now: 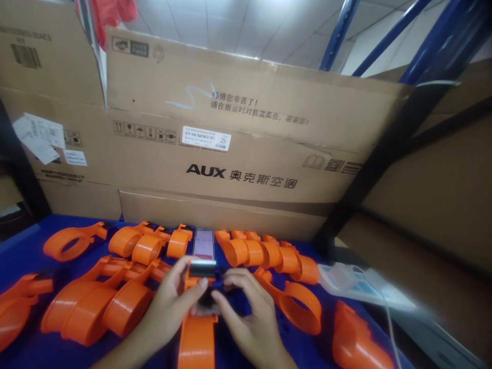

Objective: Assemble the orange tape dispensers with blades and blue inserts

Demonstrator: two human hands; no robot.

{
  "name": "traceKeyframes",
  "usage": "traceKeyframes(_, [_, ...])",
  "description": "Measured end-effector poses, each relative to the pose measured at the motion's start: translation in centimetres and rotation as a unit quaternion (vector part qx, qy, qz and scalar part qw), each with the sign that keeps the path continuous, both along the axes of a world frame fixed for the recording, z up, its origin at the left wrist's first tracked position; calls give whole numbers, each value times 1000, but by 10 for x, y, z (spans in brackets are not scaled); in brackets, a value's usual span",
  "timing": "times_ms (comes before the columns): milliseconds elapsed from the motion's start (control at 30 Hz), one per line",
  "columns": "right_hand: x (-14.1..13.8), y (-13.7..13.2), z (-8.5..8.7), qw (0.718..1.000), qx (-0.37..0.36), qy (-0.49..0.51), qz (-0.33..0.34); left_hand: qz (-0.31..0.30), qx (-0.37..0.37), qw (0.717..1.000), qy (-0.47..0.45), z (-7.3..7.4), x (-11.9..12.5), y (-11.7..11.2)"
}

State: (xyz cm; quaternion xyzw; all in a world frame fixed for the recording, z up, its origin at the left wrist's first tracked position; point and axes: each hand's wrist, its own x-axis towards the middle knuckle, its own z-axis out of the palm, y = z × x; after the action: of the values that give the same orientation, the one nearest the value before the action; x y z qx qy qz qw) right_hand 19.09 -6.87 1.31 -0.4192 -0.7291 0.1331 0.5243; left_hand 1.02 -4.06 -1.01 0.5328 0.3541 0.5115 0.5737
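Both my hands meet low in the middle of the view over an orange plastic tape dispenser (197, 335) lying on the blue table (23, 246). My left hand (172, 302) pinches the dispenser's head, thumb against a small grey metal blade piece (202, 268) at its top. My right hand (246, 312) has its fingers curled onto the same dark part from the right. Several more orange dispenser bodies (126, 241) lie in rows around my hands.
A large cardboard box marked AUX (238, 154) stands along the back of the table. More orange parts (292, 266) lie to the right. A clear plastic bag (357, 284) sits at the right edge. A dark and blue shelf frame (388, 138) rises on the right.
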Motion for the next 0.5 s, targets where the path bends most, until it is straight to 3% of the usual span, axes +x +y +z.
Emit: traceKeyframes(500, [0, 5, -10, 996, 82, -29, 17, 25, 4, 999, -39, 8, 1, 0])
